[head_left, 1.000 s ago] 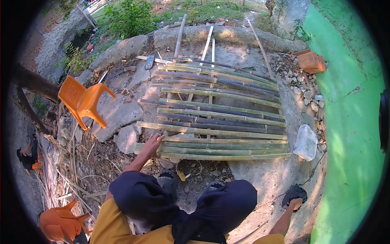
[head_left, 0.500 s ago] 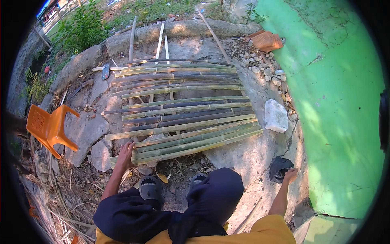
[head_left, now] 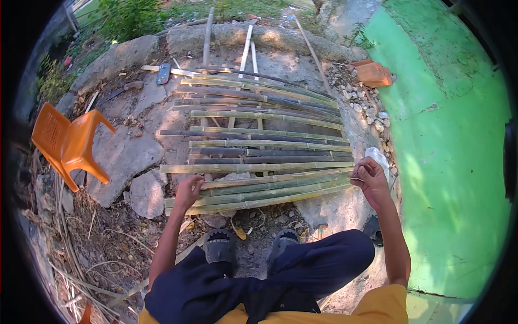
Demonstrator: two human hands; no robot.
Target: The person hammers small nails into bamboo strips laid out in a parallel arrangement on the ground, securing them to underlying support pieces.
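Split bamboo slats [head_left: 280, 167] lie side by side across long thin poles, making a rack in front of me. At the left end of the near slats, my left hand [head_left: 188, 193] has its fingers curled on a bamboo slat [head_left: 243, 183]. My right hand [head_left: 372, 178] is raised by the right ends of the same slats. Its thumb and fingers are pinched on something small and thin, too small to name. Below that forearm, partly covered by it and my knee, a black plastic bag [head_left: 372, 229] lies on the ground.
An orange plastic chair [head_left: 75, 143] stands at the left, and a phone [head_left: 163, 74] lies beyond the slats. Rubble [head_left: 367, 108], an orange-brown block [head_left: 372, 73] and a white stone [head_left: 377, 156] border the green floor [head_left: 448, 189]. Broken concrete [head_left: 147, 194] lies left of my feet.
My right hand has come up from the black bag to the right ends of the slats, now pinched. The left hand stays at their left end. The view has shifted.
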